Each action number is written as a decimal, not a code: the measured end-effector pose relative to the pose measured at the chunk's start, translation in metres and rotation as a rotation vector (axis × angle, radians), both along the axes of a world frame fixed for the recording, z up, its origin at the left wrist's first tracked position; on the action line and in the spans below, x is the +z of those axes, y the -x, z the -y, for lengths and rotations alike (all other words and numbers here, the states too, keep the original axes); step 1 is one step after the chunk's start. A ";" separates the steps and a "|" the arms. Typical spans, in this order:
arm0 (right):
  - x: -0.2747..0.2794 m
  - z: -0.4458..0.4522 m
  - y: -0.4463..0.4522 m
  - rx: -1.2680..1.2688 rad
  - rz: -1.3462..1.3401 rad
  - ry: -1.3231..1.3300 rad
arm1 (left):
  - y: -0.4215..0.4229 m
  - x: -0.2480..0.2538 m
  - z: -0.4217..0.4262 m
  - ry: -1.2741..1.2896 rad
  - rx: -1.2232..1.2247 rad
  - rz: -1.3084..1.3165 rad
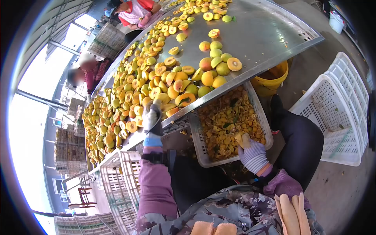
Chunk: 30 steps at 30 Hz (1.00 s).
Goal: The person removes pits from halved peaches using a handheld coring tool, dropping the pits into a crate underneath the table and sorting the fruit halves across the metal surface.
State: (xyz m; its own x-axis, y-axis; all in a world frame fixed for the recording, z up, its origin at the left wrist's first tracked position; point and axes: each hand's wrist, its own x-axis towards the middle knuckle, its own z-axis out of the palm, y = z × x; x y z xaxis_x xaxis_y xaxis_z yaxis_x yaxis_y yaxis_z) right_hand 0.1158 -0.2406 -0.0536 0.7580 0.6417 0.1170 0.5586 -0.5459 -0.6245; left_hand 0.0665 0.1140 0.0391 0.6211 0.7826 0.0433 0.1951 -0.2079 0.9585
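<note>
Peach halves [185, 100] lie heaped up to the near edge of the metal table [266, 37]. My left hand [152, 119] is against them at that edge; blur hides whether its fingers grip. My right hand [253, 156], above the plastic crate [197, 135], pinches a pale yellow piece [238, 138]. Handling, as judged: light, firm, easily bruised; cut face slippery. Hold by the rounded skin side, applying light finger pressure.

Round halved fruits [235, 64] were yellow, orange, green; knit glove [253, 156] striped grey-white; long cloth sleeve [156, 184] purple; round plastic bucket [270, 84] yellow.
</note>
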 end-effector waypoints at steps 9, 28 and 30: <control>0.057 -0.027 0.028 0.120 0.039 -0.416 | 0.048 -0.020 0.132 1.082 -0.322 0.289; 0.056 -0.012 0.026 0.156 -0.040 -0.185 | 0.046 0.001 0.209 0.698 -0.392 0.311; 0.053 -0.013 0.027 0.178 -0.071 -0.149 | 0.046 0.003 0.210 0.574 -0.384 0.235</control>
State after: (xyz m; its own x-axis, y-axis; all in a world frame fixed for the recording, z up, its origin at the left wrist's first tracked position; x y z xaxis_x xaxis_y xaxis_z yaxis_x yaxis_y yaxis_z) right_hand 0.0883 -0.2279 -0.0007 0.6440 0.7458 0.1707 0.5896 -0.3416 -0.7319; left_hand 0.0204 -0.0961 0.0417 0.8810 0.4510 -0.1426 -0.0145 0.3272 0.9448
